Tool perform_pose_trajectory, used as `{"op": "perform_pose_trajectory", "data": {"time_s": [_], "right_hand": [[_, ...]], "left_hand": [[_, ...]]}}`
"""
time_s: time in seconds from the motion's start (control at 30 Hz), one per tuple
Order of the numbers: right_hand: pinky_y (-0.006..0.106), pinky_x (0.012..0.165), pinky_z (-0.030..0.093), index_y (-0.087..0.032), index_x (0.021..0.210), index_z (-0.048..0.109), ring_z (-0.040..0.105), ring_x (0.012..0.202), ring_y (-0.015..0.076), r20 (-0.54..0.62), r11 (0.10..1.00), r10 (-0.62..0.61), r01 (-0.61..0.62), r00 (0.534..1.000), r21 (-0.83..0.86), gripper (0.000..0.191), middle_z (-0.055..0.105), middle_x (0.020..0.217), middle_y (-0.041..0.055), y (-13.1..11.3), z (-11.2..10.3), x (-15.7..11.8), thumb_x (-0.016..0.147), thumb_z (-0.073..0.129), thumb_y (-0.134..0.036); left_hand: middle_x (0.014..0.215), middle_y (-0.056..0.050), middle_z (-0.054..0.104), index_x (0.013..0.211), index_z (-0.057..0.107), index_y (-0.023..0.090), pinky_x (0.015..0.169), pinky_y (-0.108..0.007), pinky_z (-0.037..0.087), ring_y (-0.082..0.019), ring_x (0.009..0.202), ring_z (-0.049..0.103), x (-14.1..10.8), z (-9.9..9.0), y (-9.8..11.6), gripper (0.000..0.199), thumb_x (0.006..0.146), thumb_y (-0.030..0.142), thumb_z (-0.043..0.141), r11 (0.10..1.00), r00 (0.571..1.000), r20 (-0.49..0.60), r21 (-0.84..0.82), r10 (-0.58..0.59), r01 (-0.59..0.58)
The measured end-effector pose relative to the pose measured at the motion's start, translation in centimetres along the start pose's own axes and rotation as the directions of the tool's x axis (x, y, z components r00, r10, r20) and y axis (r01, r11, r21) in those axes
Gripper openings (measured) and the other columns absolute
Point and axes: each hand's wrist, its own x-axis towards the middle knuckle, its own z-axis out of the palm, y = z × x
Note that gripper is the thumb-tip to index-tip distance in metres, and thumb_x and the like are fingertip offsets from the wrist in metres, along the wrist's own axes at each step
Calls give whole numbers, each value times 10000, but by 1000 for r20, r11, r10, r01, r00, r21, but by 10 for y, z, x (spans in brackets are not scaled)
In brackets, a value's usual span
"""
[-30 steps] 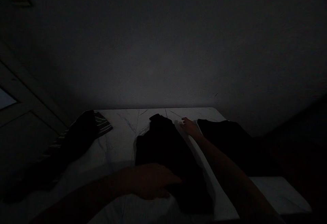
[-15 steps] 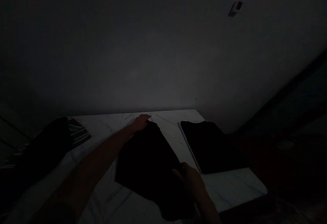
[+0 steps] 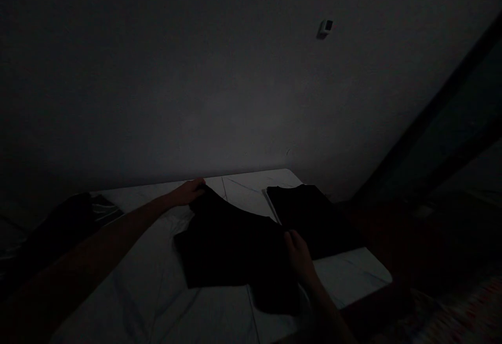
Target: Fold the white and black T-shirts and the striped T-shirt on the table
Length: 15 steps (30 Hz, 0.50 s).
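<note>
A black garment (image 3: pixel 239 250), its exact kind lost in the dark, is stretched between my two hands over a white marble-patterned table (image 3: pixel 212 312). At its far left corner, my left hand (image 3: pixel 190 191) is closed on the cloth. My right hand (image 3: pixel 297 250) pinches the edge on the right side, nearer to me. Part of the garment hangs or lies in an uneven shape below the hands. Just beyond my right hand lies a neatly folded black garment (image 3: pixel 314 218) with a pale layer showing along its left edge.
On the table's left side is a heap of dark clothes (image 3: pixel 66 224), with a striped cloth (image 3: pixel 104 209) sticking out. A grey wall (image 3: pixel 196 98) rises behind the table, bearing a small switch-like box (image 3: pixel 325 27). Patterned fabric (image 3: pixel 463 312) shows at lower right.
My left hand has moved left with its corner of the black garment, and my right hand has risen slightly. The cloth is now spread wider between them. The view has shifted a little.
</note>
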Motion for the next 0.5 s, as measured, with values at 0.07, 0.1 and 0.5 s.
{"op": "perform_pose_trajectory", "data": {"time_s": [0.07, 0.1, 0.5], "right_hand": [[377, 778, 554, -213, 946, 670, 681, 924, 283, 135, 996, -25, 12, 991, 94, 549, 731, 929, 92, -15, -5, 9, 839, 500, -723], [368, 761, 555, -207, 952, 666, 683, 892, 274, 219, 991, -39, 10, 975, 133, 518, 731, 912, 74, -24, -8, 13, 795, 589, -695], [288, 446, 435, -217, 661, 669, 544, 475, 176, 447, 971, -183, 88, 876, 224, 457, 583, 546, 6, -108, -35, 30, 783, 682, -657]], "left_hand": [[984, -47, 709, 1059, 626, 236, 831, -327, 500, -232, 908, 647, -31, -30, 6, 349, 871, 451, 425, 995, 996, -56, -80, -64, 59], [984, -43, 714, 1043, 642, 236, 846, -332, 500, -238, 917, 647, -48, -45, 9, 362, 861, 472, 436, 990, 992, -82, -115, -95, 86], [961, -52, 729, 983, 699, 226, 807, -389, 562, -287, 923, 672, -242, -115, 40, 461, 769, 610, 559, 862, 824, -337, -397, -456, 315]]}}
